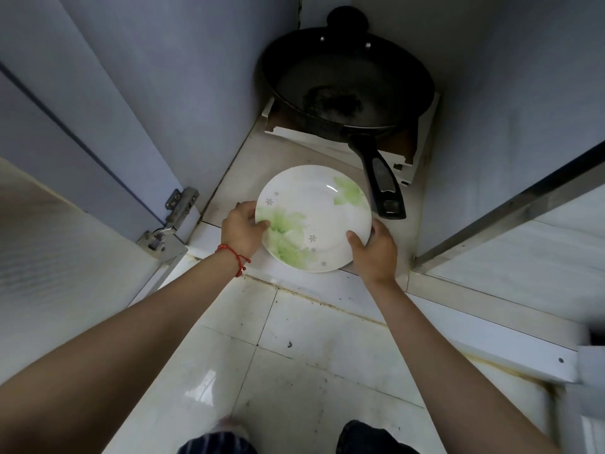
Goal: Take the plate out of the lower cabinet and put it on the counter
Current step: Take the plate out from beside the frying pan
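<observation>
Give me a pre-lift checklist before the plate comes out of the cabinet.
1. Left hand gripping plate rim: ok.
2. Right hand gripping the opposite rim: ok.
3. Plate clear of the pan handle: ok, a gap shows.
4. Cabinet doors open on both sides: ok.
5. Plate lifted off the cabinet floor: cannot tell.
6. Counter space free: cannot tell, out of view.
</observation>
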